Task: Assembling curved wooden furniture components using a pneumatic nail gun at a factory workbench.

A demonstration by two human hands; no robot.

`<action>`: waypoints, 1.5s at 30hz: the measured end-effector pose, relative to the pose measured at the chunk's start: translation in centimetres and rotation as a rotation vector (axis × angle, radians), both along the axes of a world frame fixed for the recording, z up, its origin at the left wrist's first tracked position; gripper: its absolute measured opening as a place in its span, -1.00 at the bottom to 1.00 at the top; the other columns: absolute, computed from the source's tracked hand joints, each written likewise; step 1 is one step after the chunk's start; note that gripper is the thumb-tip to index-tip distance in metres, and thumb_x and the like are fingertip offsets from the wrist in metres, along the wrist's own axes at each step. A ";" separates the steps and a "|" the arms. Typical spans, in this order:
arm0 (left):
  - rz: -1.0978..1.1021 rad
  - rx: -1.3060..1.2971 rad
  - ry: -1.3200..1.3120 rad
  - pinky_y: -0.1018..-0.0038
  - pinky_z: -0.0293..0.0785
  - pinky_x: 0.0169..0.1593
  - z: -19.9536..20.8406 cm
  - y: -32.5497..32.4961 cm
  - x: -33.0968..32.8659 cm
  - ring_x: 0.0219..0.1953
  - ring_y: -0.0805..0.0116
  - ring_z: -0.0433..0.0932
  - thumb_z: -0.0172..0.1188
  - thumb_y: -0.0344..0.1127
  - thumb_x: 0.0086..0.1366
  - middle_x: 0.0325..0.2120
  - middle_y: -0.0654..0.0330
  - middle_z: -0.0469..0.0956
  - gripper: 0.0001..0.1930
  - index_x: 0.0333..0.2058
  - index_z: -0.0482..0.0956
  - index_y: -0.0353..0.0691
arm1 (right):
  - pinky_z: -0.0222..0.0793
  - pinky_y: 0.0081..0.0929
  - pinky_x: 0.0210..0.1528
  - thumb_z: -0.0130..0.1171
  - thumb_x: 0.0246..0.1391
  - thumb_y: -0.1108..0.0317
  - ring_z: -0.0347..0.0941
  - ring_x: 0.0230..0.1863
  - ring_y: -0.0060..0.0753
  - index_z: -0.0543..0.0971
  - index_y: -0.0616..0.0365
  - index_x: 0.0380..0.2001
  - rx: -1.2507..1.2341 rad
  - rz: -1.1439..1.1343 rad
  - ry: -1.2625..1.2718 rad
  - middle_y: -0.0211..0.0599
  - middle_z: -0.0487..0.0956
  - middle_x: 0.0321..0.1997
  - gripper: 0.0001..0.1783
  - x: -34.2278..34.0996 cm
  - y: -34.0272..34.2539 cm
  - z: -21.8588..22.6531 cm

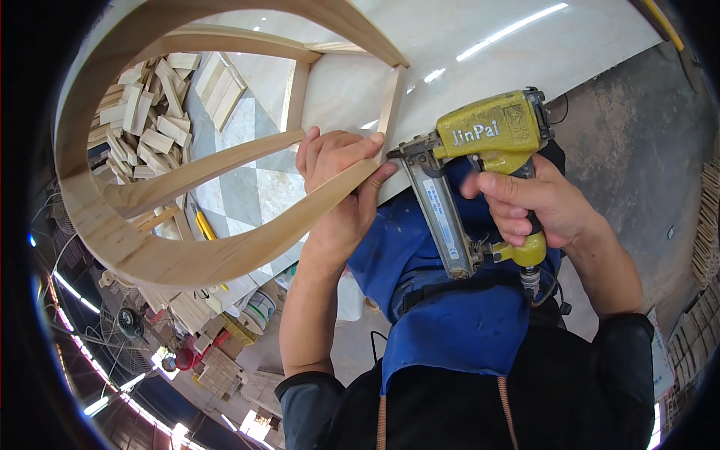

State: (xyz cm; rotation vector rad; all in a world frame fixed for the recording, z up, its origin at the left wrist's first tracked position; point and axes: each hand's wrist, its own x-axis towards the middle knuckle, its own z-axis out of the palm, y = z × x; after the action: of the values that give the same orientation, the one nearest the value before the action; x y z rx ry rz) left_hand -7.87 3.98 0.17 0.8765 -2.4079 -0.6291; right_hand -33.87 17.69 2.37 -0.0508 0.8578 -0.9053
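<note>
The yellow nail gun (491, 127), gripped in your right hand (536, 199), sits at the near corner of the curved wooden frame (202, 259) clasped by your left hand (337, 161). Your left thumb crowds its nose; beyond the frame lie loose wood blocks (174, 131) on the table (525, 37). The gun's body points left, long axis nearly crosswise, magazine (442, 217) slanting toward you.

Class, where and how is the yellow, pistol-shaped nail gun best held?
Grip the nail gun by its black handle, probably from the right, where the right hand wraps it: the nose points left toward the pale curved wooden frame, and the straight silver magazine lies left.
</note>
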 end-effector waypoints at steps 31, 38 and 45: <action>-0.149 0.040 -0.025 0.08 0.32 0.45 2.5 -1.2 0.7 0.05 0.20 0.60 0.36 -0.51 0.40 -0.04 0.12 0.67 -0.60 0.19 0.66 -0.16 | 0.51 -0.52 -0.41 0.49 0.12 0.49 0.50 -0.57 -0.43 0.66 0.33 0.15 -0.950 0.020 1.105 -0.24 0.80 -0.18 -0.49 -6.0 1.3 1.7; 0.120 0.726 0.337 0.28 0.46 0.30 5.7 -1.9 0.3 0.08 0.27 0.59 0.19 -0.52 0.55 -0.01 0.06 0.67 -0.61 0.30 0.61 -0.27 | 0.51 -0.47 -0.31 0.45 0.04 0.42 0.62 -0.42 -0.35 0.69 0.20 0.10 -1.139 0.509 2.128 -0.35 0.72 -0.31 -0.51 -7.6 -1.2 8.0; 0.028 0.921 0.291 0.47 0.49 0.19 5.6 -5.3 -2.3 0.01 0.34 0.59 0.23 -0.55 0.55 -0.07 0.09 0.67 -0.54 0.38 0.57 -0.32 | 0.47 -0.49 -0.37 0.30 0.25 0.34 0.54 -0.51 -0.40 0.73 0.20 0.06 -1.391 0.625 2.378 -0.38 0.64 -0.46 -0.65 -7.4 -3.4 3.4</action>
State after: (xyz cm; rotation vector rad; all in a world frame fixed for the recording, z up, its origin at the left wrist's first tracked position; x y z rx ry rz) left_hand -10.12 -1.37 5.80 1.0450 -1.7876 -1.7774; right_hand -41.30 14.33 5.79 -2.8663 1.7997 -0.2223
